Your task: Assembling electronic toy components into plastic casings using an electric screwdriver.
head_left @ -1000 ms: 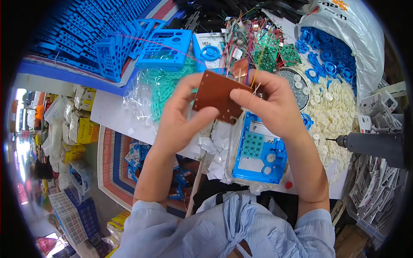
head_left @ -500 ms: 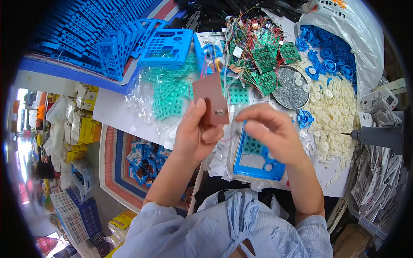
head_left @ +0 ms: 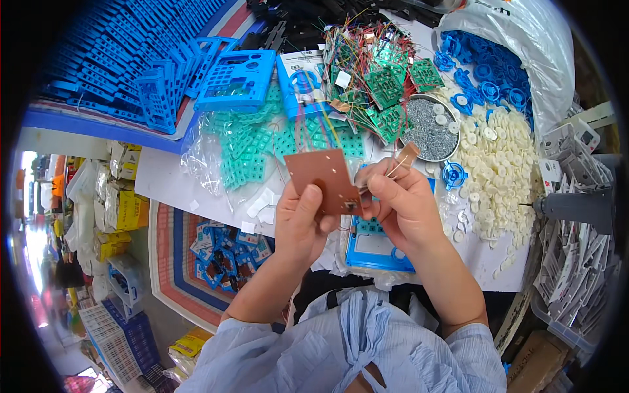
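Left fingers (head_left: 305, 207) grip the brown board (head_left: 318, 168); right fingers (head_left: 388, 190) pinch thin wires (head_left: 395, 171) just beside it. Wire handling seems in hand; the next move likely calls for slack.

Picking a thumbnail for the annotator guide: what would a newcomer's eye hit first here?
First, the flat brown board near the centre, held in the left hand, with the right hand close by its lower right corner. Then the dense rows of blue plastic frames filling the upper left, and the big heap of cream discs over on the right.
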A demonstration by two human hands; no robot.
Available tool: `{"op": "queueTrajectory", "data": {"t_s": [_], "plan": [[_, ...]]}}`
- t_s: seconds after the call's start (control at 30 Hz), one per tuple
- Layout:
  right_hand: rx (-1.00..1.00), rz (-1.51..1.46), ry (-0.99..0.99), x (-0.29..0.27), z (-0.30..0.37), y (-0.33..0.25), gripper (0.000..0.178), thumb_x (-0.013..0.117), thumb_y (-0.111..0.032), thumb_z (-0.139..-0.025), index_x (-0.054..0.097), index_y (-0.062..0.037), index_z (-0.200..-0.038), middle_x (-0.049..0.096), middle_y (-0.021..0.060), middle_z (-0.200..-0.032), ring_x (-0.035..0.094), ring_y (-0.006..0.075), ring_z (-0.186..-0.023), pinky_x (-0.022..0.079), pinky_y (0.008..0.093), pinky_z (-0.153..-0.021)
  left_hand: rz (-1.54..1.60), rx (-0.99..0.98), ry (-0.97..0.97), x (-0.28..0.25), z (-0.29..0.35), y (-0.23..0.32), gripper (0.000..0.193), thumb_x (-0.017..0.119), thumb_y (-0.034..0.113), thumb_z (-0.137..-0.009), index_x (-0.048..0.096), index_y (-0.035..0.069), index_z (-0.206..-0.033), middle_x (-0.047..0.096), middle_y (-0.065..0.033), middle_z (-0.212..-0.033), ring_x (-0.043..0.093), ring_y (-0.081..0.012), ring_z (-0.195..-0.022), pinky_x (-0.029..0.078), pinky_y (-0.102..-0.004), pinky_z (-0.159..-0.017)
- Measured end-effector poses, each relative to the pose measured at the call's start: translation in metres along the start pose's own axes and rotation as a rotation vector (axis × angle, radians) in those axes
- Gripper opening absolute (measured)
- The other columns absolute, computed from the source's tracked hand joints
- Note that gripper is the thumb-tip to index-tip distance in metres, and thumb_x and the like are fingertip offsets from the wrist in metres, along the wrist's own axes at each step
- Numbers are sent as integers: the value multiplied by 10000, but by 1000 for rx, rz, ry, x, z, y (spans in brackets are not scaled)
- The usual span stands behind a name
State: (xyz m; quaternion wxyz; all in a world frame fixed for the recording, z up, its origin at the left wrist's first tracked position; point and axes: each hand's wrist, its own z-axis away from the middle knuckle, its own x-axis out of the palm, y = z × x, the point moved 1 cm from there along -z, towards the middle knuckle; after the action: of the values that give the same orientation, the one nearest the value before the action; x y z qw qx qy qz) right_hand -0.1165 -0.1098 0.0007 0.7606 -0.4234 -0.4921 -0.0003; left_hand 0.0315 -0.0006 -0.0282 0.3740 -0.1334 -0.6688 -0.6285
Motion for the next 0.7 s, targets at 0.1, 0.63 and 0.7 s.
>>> {"op": "queueTrajectory", "data": {"t_s": [0.1, 0.63, 0.7], "plan": [[24, -63, 9, -8, 0, 5, 133, 702, -143, -1005, 652, -20, -1011, 729, 121, -930, 685, 138, -718, 562, 259, -570, 84, 26, 9, 2, -6, 1, 346, 526, 323, -1107, 507, 151, -1407, 681, -66, -1107, 527, -77, -663, 380, -211, -529], [57, -94, 161, -14, 8, 22, 126, 675, -153, -1033, 632, -42, -1074, 683, 69, -751, 564, 86, -500, 377, 221, -427, 296, 19, -208, -2, -10, -12, 437, 343, 421, -1144, 537, 115, -1388, 705, -176, -1195, 740, -245, -1024, 561, -269, -494], [-61, 67, 218, -13, 11, 23, 119, 705, -135, -1002, 658, -41, -1059, 683, 67, -791, 577, 98, -558, 405, 230, -473, 292, 34, -231, -2, -13, -11, 438, 338, 423, -1145, 543, 114, -1378, 705, -179, -1203, 740, -245, -1021, 559, -262, -502]]}}
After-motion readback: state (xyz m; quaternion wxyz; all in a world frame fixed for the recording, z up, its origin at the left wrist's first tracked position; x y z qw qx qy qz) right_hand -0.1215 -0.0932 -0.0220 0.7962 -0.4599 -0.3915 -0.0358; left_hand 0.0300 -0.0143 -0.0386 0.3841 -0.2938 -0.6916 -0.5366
